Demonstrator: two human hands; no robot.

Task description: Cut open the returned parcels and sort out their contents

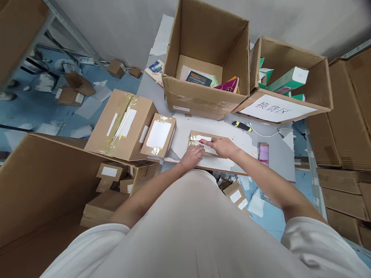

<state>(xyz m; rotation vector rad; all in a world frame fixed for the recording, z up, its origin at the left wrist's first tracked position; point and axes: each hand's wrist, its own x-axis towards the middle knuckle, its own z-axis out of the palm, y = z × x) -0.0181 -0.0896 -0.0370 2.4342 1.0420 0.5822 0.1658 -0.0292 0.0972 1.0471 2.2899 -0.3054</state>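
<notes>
Both hands are on a small flat parcel [203, 143] lying near the front of the worktop [275, 154]. The left hand [193, 156] rests flat on its near edge, fingers loose, pinning it rather than gripping. The right hand [222, 146] lies over the top with fingers stretched toward the white label [203, 138]; there's something small and red at the fingertips, maybe a pen or cutter, but it's too tiny to call, so I can't tell if that hand is actually pinching anything.

Progress-wise, I'd say it's midway. The parcel already looks taped and has its label on, so the hands seem to be finishing or marking it. Two sealed boxes sit to the left, a big box [121, 123] and a smaller box [159, 135] leaning against it. More little parcels are piled in the carton [43, 185] below left. So plenty done, this one still in hand.

Room is tight-ish. Right behind the parcel is an open box [203, 96] with books inside, and next to it a second open box [290, 73] with a signed flap. A black and yellow tool [242, 126] lies just past the right hand. The worktop's front edge is right at the body, and the bare stretch to the right is the only free space.
</notes>
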